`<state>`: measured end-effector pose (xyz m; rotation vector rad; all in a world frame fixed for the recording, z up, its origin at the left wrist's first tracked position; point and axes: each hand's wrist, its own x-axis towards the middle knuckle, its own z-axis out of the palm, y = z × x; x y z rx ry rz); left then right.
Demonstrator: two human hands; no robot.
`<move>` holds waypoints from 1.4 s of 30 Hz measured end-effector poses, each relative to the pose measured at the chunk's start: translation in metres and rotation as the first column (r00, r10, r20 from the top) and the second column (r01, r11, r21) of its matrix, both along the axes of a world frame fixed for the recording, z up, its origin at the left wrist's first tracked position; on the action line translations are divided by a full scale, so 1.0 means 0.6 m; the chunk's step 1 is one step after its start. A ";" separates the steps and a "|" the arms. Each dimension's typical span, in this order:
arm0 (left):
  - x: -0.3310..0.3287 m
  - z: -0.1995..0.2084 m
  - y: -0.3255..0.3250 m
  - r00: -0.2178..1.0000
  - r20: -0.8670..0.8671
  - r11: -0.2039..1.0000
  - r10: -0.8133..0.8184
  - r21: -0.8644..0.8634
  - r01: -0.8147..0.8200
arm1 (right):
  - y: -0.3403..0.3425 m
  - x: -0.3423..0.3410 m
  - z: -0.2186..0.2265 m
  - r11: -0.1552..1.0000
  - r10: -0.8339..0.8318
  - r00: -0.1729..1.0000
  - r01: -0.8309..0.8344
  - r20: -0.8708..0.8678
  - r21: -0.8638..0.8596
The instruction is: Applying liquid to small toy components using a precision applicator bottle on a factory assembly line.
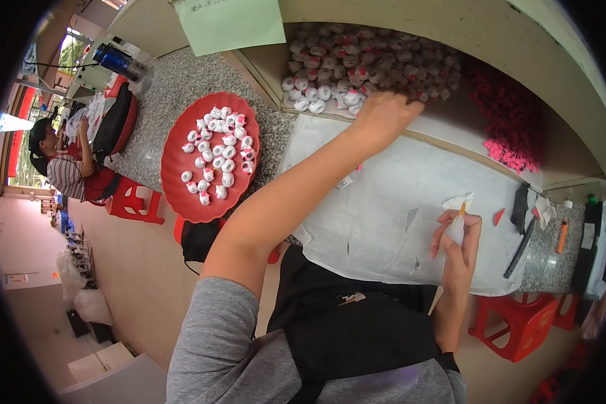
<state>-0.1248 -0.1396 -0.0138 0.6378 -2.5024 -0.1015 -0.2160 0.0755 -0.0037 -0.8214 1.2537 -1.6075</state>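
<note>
My left hand reaches to the front of a deep shelf, over a heap of small white hollow pieces with pink marks. Its fingers are bent down; whether a piece is between them is hidden. My right hand is closed around a small white squeeze bottle with a yellow-orange tip, pointing away from me. Just beyond that tip lies a small white scrap. Under both arms a stained white sheet covers the worktop. More of the white pieces sit spread on a scalloped red tray at the left.
Bright pink pieces are heaped at the shelf's right. Right of the sheet are a dark strip and an orange cutter-like tool. Red stools stand below the table. A co-worker sits at the far left.
</note>
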 end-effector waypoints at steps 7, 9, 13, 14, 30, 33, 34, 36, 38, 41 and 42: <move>0.043 0.046 0.042 0.953 -0.284 0.804 0.103 0.588 0.089 | 0.009 0.001 -0.003 0.998 0.044 0.999 -0.046 0.024 0.050; 0.082 0.052 0.069 0.915 -0.383 0.602 0.126 0.763 0.236 | 0.004 0.005 0.000 0.998 0.045 0.998 -0.046 0.033 0.031; 0.122 0.034 0.132 0.782 -0.460 -0.212 0.422 0.788 0.578 | -0.010 0.013 0.012 0.999 0.052 0.995 -0.052 0.083 -0.002; 0.127 0.023 0.144 0.735 -0.448 -0.317 0.510 0.696 0.644 | -0.014 0.016 0.015 0.999 0.043 0.996 -0.043 0.075 0.007; 0.146 0.008 0.207 0.661 -0.579 0.031 0.476 0.763 0.646 | -0.012 0.033 0.027 0.988 -0.127 0.991 0.130 0.048 -0.081; 0.143 0.006 0.215 0.599 -0.648 0.119 0.470 0.719 0.685 | -0.009 0.023 0.028 0.964 -0.089 0.987 0.119 0.133 -0.237; 0.143 0.004 0.216 0.595 -0.669 0.140 0.447 0.709 0.691 | -0.011 0.025 0.032 0.964 -0.093 0.987 0.123 0.134 -0.236; 0.141 0.004 0.216 0.596 -0.665 0.138 0.450 0.711 0.689 | -0.018 0.034 0.048 0.912 -0.285 0.920 0.347 0.271 -0.220; 0.139 0.007 0.218 0.598 -0.659 0.133 0.455 0.715 0.687 | -0.020 0.037 0.055 0.893 -0.314 0.917 0.373 0.245 -0.251; 0.132 0.017 0.222 0.567 -0.653 0.078 0.502 0.687 0.723 | -0.014 0.039 0.056 0.878 -0.325 0.939 0.345 0.116 -0.331; 0.132 0.021 0.224 0.571 -0.633 0.054 0.522 0.693 0.719 | -0.012 0.042 0.055 0.882 -0.306 0.952 0.288 0.010 -0.373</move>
